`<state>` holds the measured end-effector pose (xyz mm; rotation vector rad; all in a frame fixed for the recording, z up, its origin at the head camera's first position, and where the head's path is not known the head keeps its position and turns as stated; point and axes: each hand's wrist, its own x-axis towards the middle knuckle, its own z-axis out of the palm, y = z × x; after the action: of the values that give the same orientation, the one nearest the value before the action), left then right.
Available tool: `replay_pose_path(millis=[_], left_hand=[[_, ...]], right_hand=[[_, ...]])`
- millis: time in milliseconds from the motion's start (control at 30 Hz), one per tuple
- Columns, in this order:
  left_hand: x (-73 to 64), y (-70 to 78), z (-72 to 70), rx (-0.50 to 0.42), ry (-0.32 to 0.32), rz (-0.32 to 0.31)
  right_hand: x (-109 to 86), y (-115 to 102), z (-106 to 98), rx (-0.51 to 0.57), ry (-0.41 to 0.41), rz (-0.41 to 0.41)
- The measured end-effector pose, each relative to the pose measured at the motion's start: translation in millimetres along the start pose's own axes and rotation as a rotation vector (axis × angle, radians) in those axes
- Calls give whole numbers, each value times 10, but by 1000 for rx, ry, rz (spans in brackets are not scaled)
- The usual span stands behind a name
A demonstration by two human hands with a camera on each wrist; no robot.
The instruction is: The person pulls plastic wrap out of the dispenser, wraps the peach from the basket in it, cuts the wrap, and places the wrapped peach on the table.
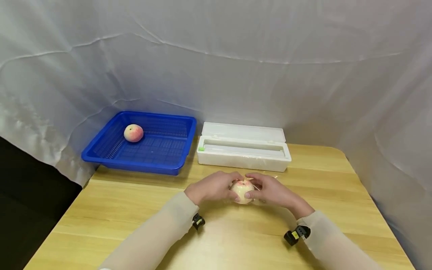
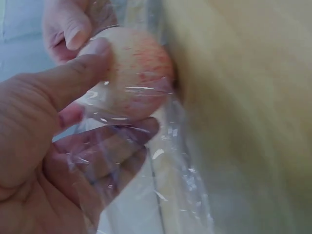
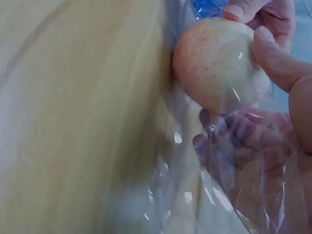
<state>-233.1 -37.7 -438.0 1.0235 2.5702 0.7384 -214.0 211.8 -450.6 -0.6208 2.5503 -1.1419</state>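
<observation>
Between both hands, over the table, is a pale peach with a red blush [image 1: 242, 192]. Clear plastic wrap [image 2: 170, 131] lies around the fruit and drapes over the fingers. My left hand [image 1: 217, 187] grips the peach from the left, thumb pressed on its near side and fingers curled behind. From the right, my right hand [image 1: 271, 190] holds it the same way, its fingers partly under the film in the right wrist view. A loose edge of wrap sticks out past the right fingers.
A blue plastic basket [image 1: 141, 165] stands at the back left, with another peach [image 1: 133, 133] inside. Right of it is a long white box [image 1: 243, 163], lid raised, with a white roll [image 1: 244, 150] inside. A pale curtain [image 1: 236, 75] hangs behind the wooden table [image 1: 337, 210].
</observation>
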Motion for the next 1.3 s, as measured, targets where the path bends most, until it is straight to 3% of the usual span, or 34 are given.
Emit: replay_pose_path(millis=[100,200,267,333,400,600,733,1000,1167,1233,1300], left_hand=[[69,-10,-13,-50,-49,-14],[120,-32,-49,-154,-80,-36],[135,-65,-79,-232,-94,-62],[142,-110,-103,-296,-102,-81],[151,-166,-119,-333,-109,-88],[213,-318,-169,-411,-164,-136],[275,-361,-216,-460,-208,-200],[283,-354,-322,-423,-213,-233],[134,-417,-457,-354,-124,-307],[72,-425,-505,-312,-56,-350],[12,-382,-530,-200,44,-395]], right_hand=[[-125,-40,34,-152,175,-73],[-214,-106,137,-400,377,-287],[-234,-133,240,-563,451,-417],[-224,-125,341,-647,444,-477],[-203,-104,419,-672,418,-438],[-76,-16,475,-583,384,-279],[10,23,454,-591,374,-264],[134,50,382,-624,341,-285],[221,18,298,-569,263,-234],[253,12,247,-544,231,-207],[284,12,195,-517,200,-189]])
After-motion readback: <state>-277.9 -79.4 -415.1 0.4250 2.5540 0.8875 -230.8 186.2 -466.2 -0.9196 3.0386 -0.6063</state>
